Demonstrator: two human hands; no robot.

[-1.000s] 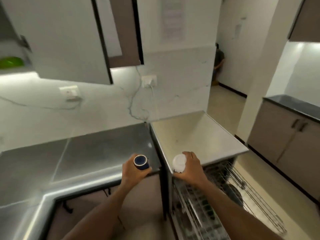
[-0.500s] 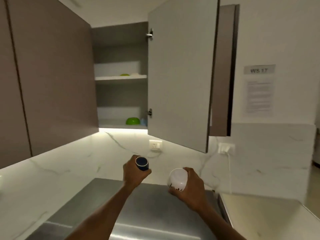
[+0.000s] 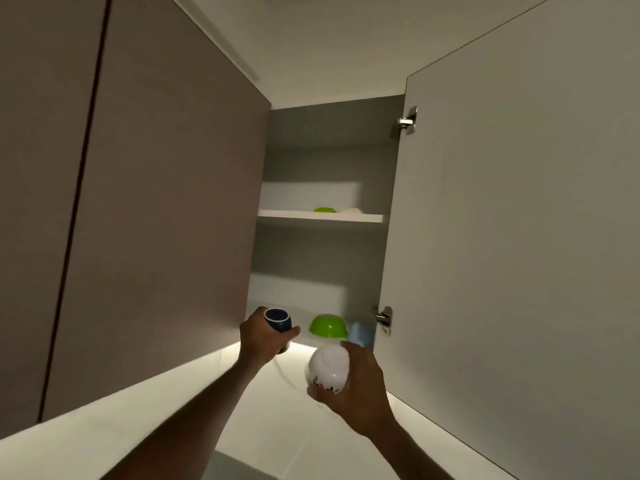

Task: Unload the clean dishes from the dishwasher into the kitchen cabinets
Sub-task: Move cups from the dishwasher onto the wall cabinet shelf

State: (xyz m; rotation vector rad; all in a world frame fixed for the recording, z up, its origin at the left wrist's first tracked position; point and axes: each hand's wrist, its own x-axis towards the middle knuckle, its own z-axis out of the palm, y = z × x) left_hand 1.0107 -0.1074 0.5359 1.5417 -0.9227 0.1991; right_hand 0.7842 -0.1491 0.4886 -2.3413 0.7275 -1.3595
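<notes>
Cabinet door: standing swung open on the right, two metal hinges showing on its inner edge.

Closed cabinet fronts: filling the left side, a dark seam running down between them.

Open cabinet: showing a pale interior, divided by one white shelf.

Wall: glowing under the cabinet's lower edge.

Right hand: gripping a white bowl below the cabinet opening, fingers curling round its far side and thumb pressing its near rim; the bowl is tilting, its base facing the camera, with dark leaf marks near its rim.

Left hand: wrapping fingers and thumb round a dark blue cup, holding it just in front of the cabinet's bottom left corner, one round end facing the camera.

Green bowl: lying upside down on the cabinet floor, just beyond both hands.

Pale blue item: sitting just beside the green bowl, against the right wall; shape unclear.

Small green dish: resting on the shelf, a whitish dish beside it.
</notes>
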